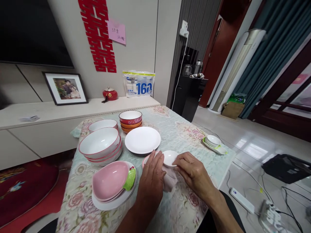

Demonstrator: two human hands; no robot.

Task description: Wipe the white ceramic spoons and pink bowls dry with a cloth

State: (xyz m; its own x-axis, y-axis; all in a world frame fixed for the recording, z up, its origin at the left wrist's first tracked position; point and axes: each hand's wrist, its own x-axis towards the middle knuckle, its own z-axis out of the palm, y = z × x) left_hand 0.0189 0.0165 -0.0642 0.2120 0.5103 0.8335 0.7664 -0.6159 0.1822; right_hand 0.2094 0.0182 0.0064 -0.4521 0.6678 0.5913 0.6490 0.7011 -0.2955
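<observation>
Right now, the small white dish [170,158] is sitting between my hands above the flowered tablecloth [191,142], its hollow facing up; its outline is looking roundish, so I cannot tell a long axis. Near the far right edge, a leaf-shaped dish [223,149] is holding a stack of little white dishes [213,140], while a white plate [103,204] is carrying pink bowls [110,179]. My right hand [194,171] is pinching the small dish's rim, nearly closed; my left hand [152,181] is stretching its fingers straight beside the cloth [170,181], its hold hidden.
</observation>
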